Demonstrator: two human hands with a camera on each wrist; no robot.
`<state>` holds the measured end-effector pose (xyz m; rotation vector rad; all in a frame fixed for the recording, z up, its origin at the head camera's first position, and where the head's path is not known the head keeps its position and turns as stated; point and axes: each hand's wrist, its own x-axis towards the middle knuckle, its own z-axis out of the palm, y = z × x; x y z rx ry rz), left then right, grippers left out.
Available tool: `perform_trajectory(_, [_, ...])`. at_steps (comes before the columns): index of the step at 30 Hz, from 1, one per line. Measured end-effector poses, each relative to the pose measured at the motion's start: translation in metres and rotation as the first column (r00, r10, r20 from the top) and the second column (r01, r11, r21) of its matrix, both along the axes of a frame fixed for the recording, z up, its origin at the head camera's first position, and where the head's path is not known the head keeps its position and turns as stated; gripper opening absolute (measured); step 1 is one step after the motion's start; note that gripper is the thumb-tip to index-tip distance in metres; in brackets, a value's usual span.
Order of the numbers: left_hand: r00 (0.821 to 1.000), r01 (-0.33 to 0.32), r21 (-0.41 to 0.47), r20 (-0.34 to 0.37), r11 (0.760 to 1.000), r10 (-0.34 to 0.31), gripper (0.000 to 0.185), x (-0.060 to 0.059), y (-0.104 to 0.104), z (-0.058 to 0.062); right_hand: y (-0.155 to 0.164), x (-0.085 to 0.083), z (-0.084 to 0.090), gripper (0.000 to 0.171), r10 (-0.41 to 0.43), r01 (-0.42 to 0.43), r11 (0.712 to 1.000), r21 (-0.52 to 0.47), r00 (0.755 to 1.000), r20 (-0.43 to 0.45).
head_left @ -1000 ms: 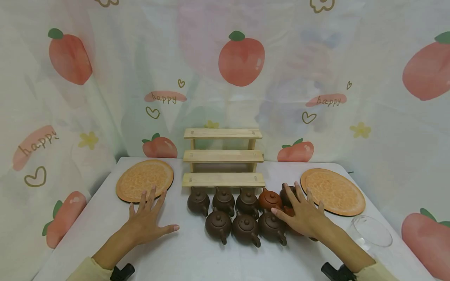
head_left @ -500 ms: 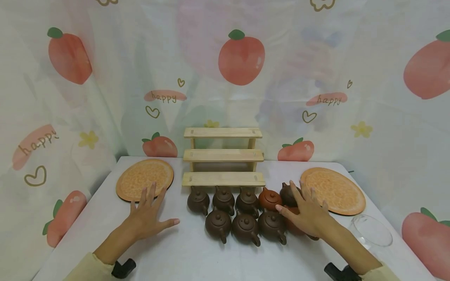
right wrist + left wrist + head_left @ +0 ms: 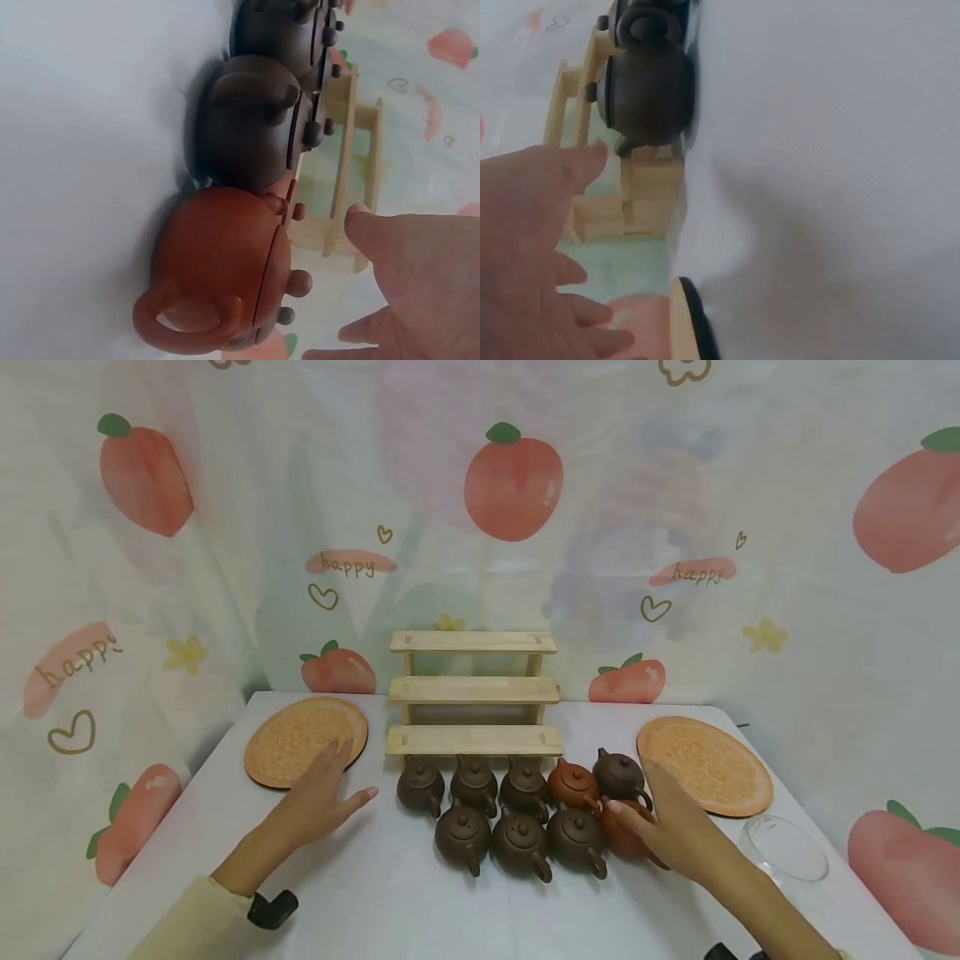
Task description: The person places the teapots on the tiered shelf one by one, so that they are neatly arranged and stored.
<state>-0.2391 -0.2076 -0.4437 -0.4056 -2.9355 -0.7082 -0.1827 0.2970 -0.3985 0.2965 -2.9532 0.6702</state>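
Nine teapots packed tight, R hand (image 3: 678,835) open just over reddish teapot (image 3: 626,837), L hand (image 3: 318,797) open, idle; could knock dark teapot (image 3: 576,839) touching it.

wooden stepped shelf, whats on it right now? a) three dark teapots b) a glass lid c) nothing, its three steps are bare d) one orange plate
c: the wooden stepped shelf shows three bare boards, while the teapots stand on the table in front of it and the orange plates lie at its sides.
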Motion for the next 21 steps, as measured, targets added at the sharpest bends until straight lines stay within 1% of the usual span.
perform_trajectory(2, [1.0,0.021,0.056,-0.005,0.998,-0.021,0.091,-0.008,0.002,-0.001,0.002,0.006,-0.001,0.099,-0.011,0.011,1.0,-0.025,1.0,-0.005])
perform_trajectory(4, [1.0,0.029,0.104,0.004,0.994,-0.03,0.087,-0.016,0.004,-0.002,0.005,0.012,-0.003,0.098,-0.035,0.035,0.999,-0.023,0.999,-0.012])
perform_trajectory(9, [0.998,0.019,0.186,0.049,0.982,-0.029,0.081,-0.038,0.009,-0.001,0.012,0.024,-0.011,0.091,-0.095,0.096,0.995,0.037,0.995,-0.04])
perform_trajectory(13, [0.996,0.018,0.22,0.085,0.975,-0.037,0.079,-0.053,0.012,0.0,0.018,0.031,-0.019,0.082,-0.128,0.131,0.988,0.081,0.991,-0.04])
perform_trajectory(15, [0.995,0.02,0.235,0.093,0.972,-0.043,0.079,-0.06,0.013,-0.001,0.019,0.033,-0.021,0.08,-0.142,0.142,0.985,0.094,0.99,0.0])
perform_trajectory(19, [0.993,0.021,0.274,0.103,0.961,-0.051,0.076,-0.069,0.015,-0.006,0.021,0.035,-0.027,0.071,-0.169,0.157,0.983,0.09,0.975,0.143])
perform_trajectory(21, [0.992,0.008,0.285,0.12,0.958,-0.044,0.075,-0.073,0.015,-0.009,0.022,0.035,-0.029,0.06,-0.168,0.156,0.985,0.077,0.968,0.185])
